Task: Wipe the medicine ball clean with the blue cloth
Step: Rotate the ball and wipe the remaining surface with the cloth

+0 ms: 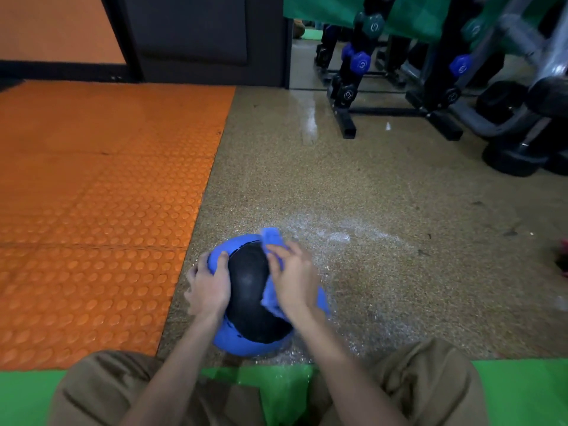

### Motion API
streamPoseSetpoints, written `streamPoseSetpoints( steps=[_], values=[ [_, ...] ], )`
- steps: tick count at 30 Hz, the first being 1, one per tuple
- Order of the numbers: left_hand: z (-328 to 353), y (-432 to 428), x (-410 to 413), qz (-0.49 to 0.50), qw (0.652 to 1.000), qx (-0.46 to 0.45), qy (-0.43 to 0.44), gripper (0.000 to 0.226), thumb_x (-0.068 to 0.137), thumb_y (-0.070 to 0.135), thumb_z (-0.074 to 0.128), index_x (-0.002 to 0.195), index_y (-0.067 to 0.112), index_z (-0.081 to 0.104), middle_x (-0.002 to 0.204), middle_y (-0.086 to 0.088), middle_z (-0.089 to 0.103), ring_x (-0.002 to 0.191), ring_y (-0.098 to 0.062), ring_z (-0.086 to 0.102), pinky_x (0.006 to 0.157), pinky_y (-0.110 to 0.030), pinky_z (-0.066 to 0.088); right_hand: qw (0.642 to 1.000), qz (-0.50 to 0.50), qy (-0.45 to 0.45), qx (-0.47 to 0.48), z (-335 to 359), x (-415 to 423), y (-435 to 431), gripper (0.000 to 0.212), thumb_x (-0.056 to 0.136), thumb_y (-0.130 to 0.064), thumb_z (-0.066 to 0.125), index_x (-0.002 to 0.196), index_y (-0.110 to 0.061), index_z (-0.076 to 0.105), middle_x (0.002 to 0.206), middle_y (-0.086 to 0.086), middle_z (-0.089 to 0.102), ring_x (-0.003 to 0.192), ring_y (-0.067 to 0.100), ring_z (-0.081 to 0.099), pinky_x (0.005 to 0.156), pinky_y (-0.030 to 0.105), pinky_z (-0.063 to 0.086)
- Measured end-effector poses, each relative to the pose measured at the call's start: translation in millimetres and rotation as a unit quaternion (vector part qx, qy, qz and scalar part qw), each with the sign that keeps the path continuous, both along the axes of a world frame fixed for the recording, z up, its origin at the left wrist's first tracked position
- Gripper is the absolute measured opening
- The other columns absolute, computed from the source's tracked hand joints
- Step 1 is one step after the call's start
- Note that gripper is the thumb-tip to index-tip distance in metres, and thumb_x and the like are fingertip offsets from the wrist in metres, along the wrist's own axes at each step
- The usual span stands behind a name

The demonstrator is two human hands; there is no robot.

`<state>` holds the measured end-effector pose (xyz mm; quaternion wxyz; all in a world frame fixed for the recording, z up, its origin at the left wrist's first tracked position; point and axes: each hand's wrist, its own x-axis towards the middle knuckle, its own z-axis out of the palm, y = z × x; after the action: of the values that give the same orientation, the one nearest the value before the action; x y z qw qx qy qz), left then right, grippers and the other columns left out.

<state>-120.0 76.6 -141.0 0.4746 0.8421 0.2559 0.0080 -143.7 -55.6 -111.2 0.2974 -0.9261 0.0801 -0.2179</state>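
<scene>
Right now the medicine ball [249, 290] sits on the speckled floor [368, 256] at 6 o'clock, just ahead of the person's knees. Of the two hands, the left hand [209, 287] grips its 9 o'clock side, fingers curled, while the right hand [293, 278] presses the blue cloth [270, 236] flat at 3 o'clock. Being round, it could roll off if that left grip slackens, and the cloth, only pressed, might slide out
</scene>
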Motion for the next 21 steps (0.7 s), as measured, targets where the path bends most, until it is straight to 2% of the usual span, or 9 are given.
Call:
streamPoseSetpoints(
  steps=[2, 4, 7, 9, 11, 14, 16, 19, 21],
  values=[
    [-4.5, 4.9, -2.2, 0.0, 0.999, 0.024, -0.022, 0.053, 0.095, 0.052, 0.037, 0.142, 0.028, 0.04, 0.148, -0.007, 0.037, 0.131, -0.036, 0.038, 0.108, -0.044, 0.027, 0.987, 0.098, -0.084, -0.098, 3.1, -10.9, 25.6, 0.03, 0.082, -0.036, 0.044, 0.085, -0.031, 0.073, 0.093, -0.003, 0.067, 0.071, 0.024, 0.061, 0.047, 0.022, 0.048],
    [-6.8, 10.0, -8.8, -0.002, 0.999, 0.014, -0.049, 0.052, 0.096, 0.05, 0.038, 0.14, 0.024, 0.043, 0.146, -0.005, 0.041, 0.132, -0.031, 0.04, 0.109, -0.041, 0.028, 0.982, 0.127, -0.074, -0.118, 1.8, -5.4, 19.9, 0.025, 0.082, -0.032, 0.048, 0.089, -0.031, 0.072, 0.098, -0.003, 0.066, 0.076, 0.025, 0.06, 0.05, 0.025, 0.05],
    [-5.8, 8.7, -17.6, 0.009, 0.996, 0.003, -0.088, 0.06, 0.088, 0.059, 0.035, 0.138, 0.028, 0.047, 0.144, 0.001, 0.044, 0.132, -0.027, 0.04, 0.11, -0.04, 0.027, 0.996, 0.037, 0.063, 0.051, -9.4, 17.6, -17.4, 0.021, 0.09, -0.023, 0.055, 0.105, -0.024, 0.069, 0.115, 0.004, 0.062, 0.099, 0.029, 0.058, 0.078, 0.033, 0.045],
    [-3.8, 2.7, -25.8, 0.01, 0.994, 0.02, -0.103, 0.068, 0.08, 0.063, 0.029, 0.136, 0.029, 0.048, 0.145, 0.004, 0.044, 0.132, -0.026, 0.04, 0.109, -0.04, 0.028, 0.977, -0.02, 0.176, 0.122, -19.2, 31.4, -43.6, 0.021, 0.091, -0.025, 0.055, 0.107, -0.025, 0.069, 0.116, 0.002, 0.063, 0.103, 0.027, 0.059, 0.083, 0.032, 0.045],
    [-4.5, -5.2, -35.6, -0.005, 0.992, 0.06, -0.112, 0.074, 0.077, 0.068, 0.024, 0.136, 0.03, 0.049, 0.145, 0.004, 0.044, 0.132, -0.027, 0.04, 0.107, -0.04, 0.029, 0.966, -0.046, 0.227, 0.116, -21.1, 35.6, -59.8, 0.021, 0.091, -0.028, 0.054, 0.107, -0.027, 0.068, 0.115, -0.001, 0.066, 0.101, 0.023, 0.061, 0.081, 0.029, 0.045],
    [-8.8, -14.2, -46.0, -0.07, 0.977, 0.117, -0.163, 0.07, 0.082, 0.066, 0.027, 0.131, 0.025, 0.056, 0.139, -0.001, 0.051, 0.127, -0.031, 0.046, 0.106, -0.044, 0.033, 0.964, -0.03, 0.173, 0.202, -15.0, 37.7, -72.0, 0.021, 0.091, -0.02, 0.056, 0.108, -0.02, 0.068, 0.112, -0.001, 0.066, 0.094, 0.013, 0.058, 0.077, 0.02, 0.04],
    [-13.1, -14.2, -48.3, -0.139, 0.961, 0.128, -0.202, 0.068, 0.087, 0.068, 0.026, 0.129, 0.024, 0.058, 0.137, -0.001, 0.053, 0.127, -0.029, 0.047, 0.107, -0.047, 0.035, 0.948, -0.005, 0.141, 0.286, -6.1, 35.6, -75.2, 0.026, 0.09, -0.015, 0.057, 0.115, -0.016, 0.063, 0.111, -0.003, 0.06, 0.099, 0.01, 0.053, 0.084, 0.016, 0.037],
    [-15.6, -3.3, -42.2, -0.255, 0.93, 0.105, -0.244, 0.062, 0.09, 0.069, 0.022, 0.132, 0.034, 0.05, 0.141, 0.007, 0.048, 0.133, -0.021, 0.041, 0.113, -0.042, 0.026, 0.936, 0.016, 0.144, 0.322, -4.2, 32.6, -81.1, 0.029, 0.088, -0.016, 0.06, 0.118, -0.015, 0.06, 0.117, -0.002, 0.056, 0.112, 0.016, 0.052, 0.099, 0.029, 0.039],
    [-14.0, 5.7, -31.7, -0.333, 0.901, 0.09, -0.263, 0.056, 0.093, 0.065, 0.021, 0.136, 0.035, 0.042, 0.144, 0.009, 0.044, 0.136, -0.018, 0.037, 0.114, -0.038, 0.022, 0.933, 0.014, 0.141, 0.332, -4.3, 28.4, -86.3, 0.026, 0.088, -0.015, 0.06, 0.114, -0.013, 0.062, 0.117, -0.001, 0.057, 0.11, 0.015, 0.052, 0.096, 0.027, 0.04]
  ],
)
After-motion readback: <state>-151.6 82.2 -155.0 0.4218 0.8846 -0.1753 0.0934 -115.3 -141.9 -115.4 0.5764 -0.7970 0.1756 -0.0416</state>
